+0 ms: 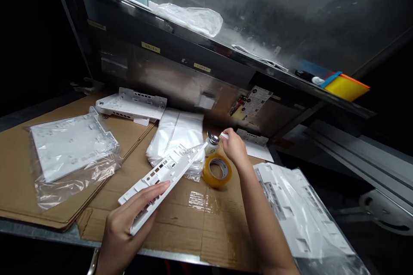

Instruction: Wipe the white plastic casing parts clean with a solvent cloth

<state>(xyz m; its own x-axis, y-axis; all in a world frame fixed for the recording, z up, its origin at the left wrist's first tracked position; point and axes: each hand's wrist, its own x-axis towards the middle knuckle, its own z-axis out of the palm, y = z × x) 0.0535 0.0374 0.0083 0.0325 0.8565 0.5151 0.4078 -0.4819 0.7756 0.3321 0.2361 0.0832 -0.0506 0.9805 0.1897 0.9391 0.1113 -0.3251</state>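
Observation:
My left hand (134, 212) is closed around the near end of a white plastic housing (176, 165). The housing is long, with slots along one side, and tilts up toward the right. Its far end reaches a white dispenser bottle (212, 148) with a metal flip top. Just right of that bottle, my right hand (234, 145) pinches a small white wad, whose material I cannot make out. A roll of yellow tape (230, 174) lies below the bottle. Behind the housing rests a stack of clear plastic bags (182, 126).
A bagged white housing (75, 144) lies on cardboard (16, 172) at left, with a bare housing (135, 105) behind it. More bagged housings (297, 210) lie at right, and another white part (254, 144) stands behind my right arm. A metal shelf (180, 36) overhangs the back.

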